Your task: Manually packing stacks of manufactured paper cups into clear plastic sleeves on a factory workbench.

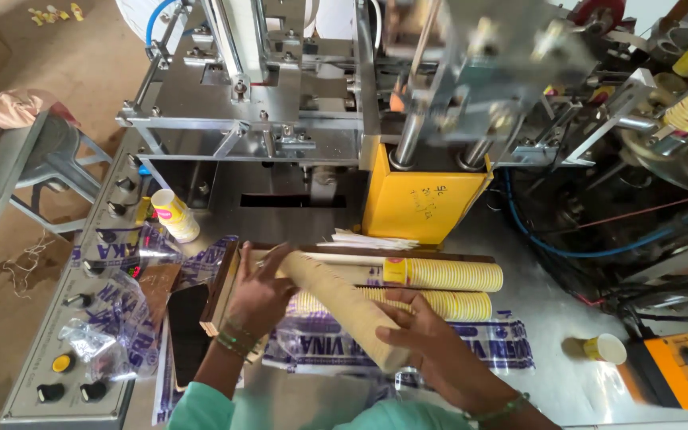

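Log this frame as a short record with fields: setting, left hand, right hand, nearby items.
setting: metal worktable in front of a cup-making machine
left hand: left hand rests on the upper end of a long stack of paper cups, which lies tilted
right hand: right hand grips the lower end of the same stack
nearby items: two yellow cup stacks lying in a shallow tray; printed plastic bags under them; single cup on its side; upright cup by the control panel

Factory floor, paper-cup making: big steel machine (pixel 296 103), control panel (pixel 81 318) along tabletop's left edge, nested cup stacks (pixel 447 275), hoses (pixel 551 239), button box (pixel 682 378).
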